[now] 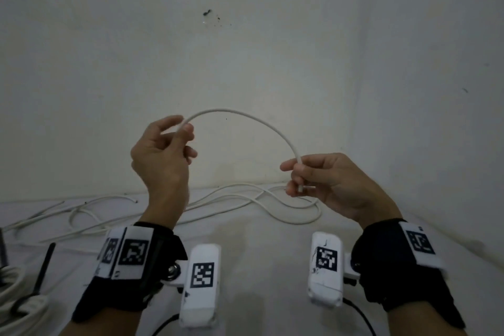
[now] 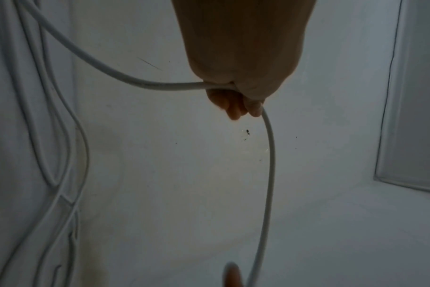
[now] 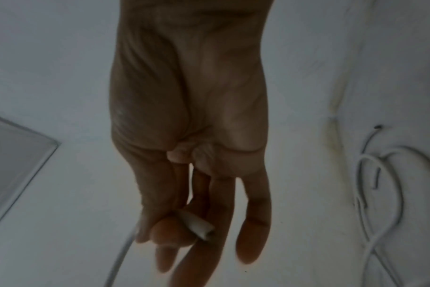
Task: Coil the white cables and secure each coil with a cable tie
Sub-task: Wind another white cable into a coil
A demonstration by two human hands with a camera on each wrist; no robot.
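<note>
White cable (image 1: 261,123) arches in the air between both hands in front of a pale wall (image 1: 272,35), held well above the tabletop (image 1: 259,248). Left hand (image 1: 161,153) has its grip closed on the cable, pinching it between thumb and fingertips at the arch's left end; in the left wrist view the cable runs through the curled fingers (image 2: 233,104) and out on both sides. Right hand (image 1: 327,183) pinches the cable near its cut end, the tip (image 3: 199,227) poking out past the thumb while the other fingers stay fairly straight. More loose white cables (image 1: 245,199) lie tangled on the tabletop by the wall, below the hands
</note>
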